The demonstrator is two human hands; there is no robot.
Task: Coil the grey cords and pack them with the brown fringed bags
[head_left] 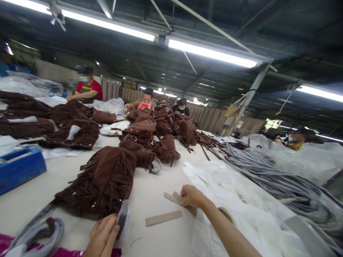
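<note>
My left hand (103,233) is closed at the bottom, its fingers against a dark piece in clear plastic (123,219). That piece sits at the lower corner of a brown fringed bag (107,171) lying on the table. Further right, my right hand (193,196) pinches a grey-beige strip (177,195) just above the table; its fingertips hide part of it. A second strip of the same colour (164,218) lies flat between my hands. A wrapped grey strap (45,235) curls from the bag at lower left.
More brown fringed bags (163,123) are heaped across the table (150,189). A blue tape dispenser (23,167) stands at left. White sheets (222,192), a roll (225,215) and bundled grey straps (276,178) lie at right. Several co-workers are beyond.
</note>
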